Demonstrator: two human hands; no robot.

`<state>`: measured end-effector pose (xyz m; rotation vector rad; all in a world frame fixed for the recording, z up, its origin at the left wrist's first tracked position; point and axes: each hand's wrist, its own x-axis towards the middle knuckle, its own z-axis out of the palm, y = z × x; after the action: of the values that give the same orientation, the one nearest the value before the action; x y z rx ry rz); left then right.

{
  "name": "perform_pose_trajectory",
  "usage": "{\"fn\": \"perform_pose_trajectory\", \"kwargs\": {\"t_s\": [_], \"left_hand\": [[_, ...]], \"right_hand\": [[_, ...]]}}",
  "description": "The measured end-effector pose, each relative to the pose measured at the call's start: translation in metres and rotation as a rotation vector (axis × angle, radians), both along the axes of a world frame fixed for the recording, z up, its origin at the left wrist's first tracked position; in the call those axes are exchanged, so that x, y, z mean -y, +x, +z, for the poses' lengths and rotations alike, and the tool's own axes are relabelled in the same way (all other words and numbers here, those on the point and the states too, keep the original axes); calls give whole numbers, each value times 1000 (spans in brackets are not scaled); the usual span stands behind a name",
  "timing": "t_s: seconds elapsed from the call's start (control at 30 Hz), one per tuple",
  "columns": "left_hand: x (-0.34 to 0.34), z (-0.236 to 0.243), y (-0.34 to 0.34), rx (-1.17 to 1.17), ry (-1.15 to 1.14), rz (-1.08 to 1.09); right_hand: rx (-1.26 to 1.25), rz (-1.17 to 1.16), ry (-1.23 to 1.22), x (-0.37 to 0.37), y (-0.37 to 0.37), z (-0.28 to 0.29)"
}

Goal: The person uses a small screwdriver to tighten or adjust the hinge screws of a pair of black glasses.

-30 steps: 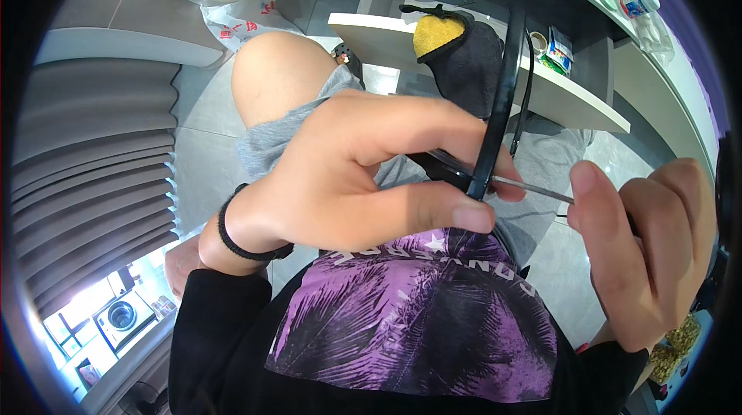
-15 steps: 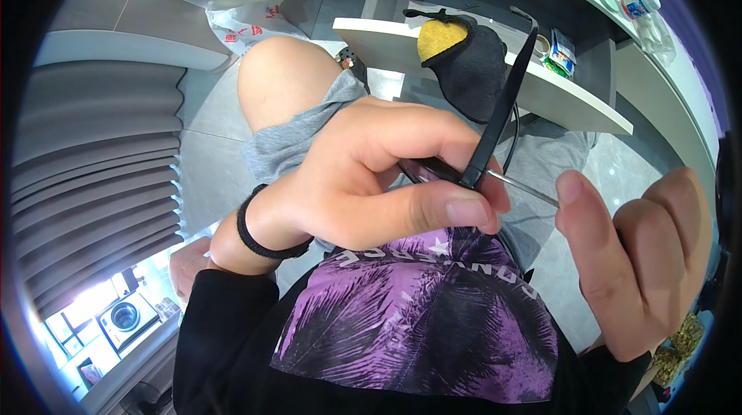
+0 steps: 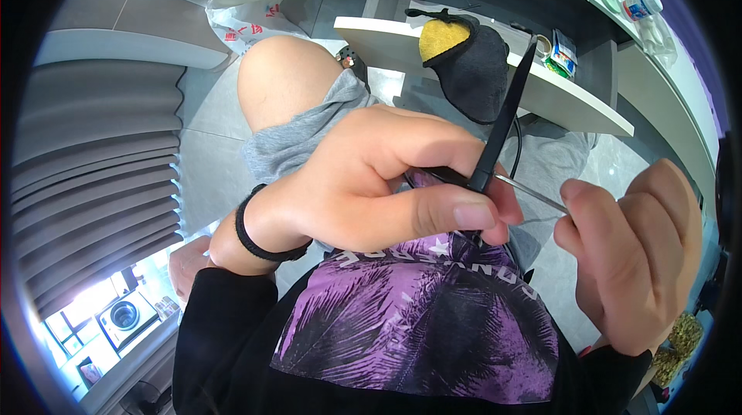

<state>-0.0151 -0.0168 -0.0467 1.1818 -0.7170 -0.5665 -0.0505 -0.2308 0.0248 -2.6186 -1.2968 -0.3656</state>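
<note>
My left hand [image 3: 379, 179] is closed around a pair of black-framed glasses [image 3: 506, 117], pinching the frame near the hinge between thumb and fingers. One temple arm rises up and away from the hinge; the lenses are mostly hidden behind my fingers. To the right, my right hand [image 3: 630, 253] grips the end of a thin silver screwdriver [image 3: 533, 193] between thumb and forefinger. Its shaft slants up-left to the hinge area, where the tip is hard to make out. The handle is hidden in my right hand.
Ahead is an open drawer [image 3: 572, 94] holding small packets [image 3: 563, 52]. A black plush pouch with yellow lining [image 3: 471, 67] hangs at its front edge. On the white tabletop at far right stands a clear bottle [image 3: 641, 4]. A plastic bag [image 3: 251, 25] lies beyond my knee.
My right fingers have curled and shifted slightly down around the screwdriver. The glasses have tilted a little, their temple tip now lower. My left hand has barely moved.
</note>
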Motion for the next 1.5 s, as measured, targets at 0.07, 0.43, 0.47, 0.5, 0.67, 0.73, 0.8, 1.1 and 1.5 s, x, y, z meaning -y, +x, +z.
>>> {"fn": "perform_pose_trajectory", "kwargs": {"t_s": [0.07, 0.43, 0.47, 0.5, 0.67, 0.73, 0.8, 1.1, 1.5], "left_hand": [[0, -1, 0, 1, 14, 2], [0, -1, 2, 131, 19, 25], [0, -1, 2, 130, 18, 24], [-1, -2, 2, 146, 18, 16], [-1, -2, 4, 193, 28, 10], [-2, 0, 6, 235, 111, 5], [-3, 0, 6, 266, 141, 11], [-1, -3, 4, 465, 210, 88], [3, 5, 1, 193, 81, 160]], "right_hand": [[-17, -45, 29, -2, 0, 1], [-223, -216, 104, -6, -1, 4], [-232, -226, 122, -6, -1, 3], [-254, -232, 135, -5, -1, 4], [-284, -256, 105, -2, 0, 3], [-344, -264, 279, -2, 0, -2], [-446, -288, 336, -2, 1, 0], [-836, -412, 499, 5, 12, -5], [-838, -453, 571, 3, 0, 1]]}}
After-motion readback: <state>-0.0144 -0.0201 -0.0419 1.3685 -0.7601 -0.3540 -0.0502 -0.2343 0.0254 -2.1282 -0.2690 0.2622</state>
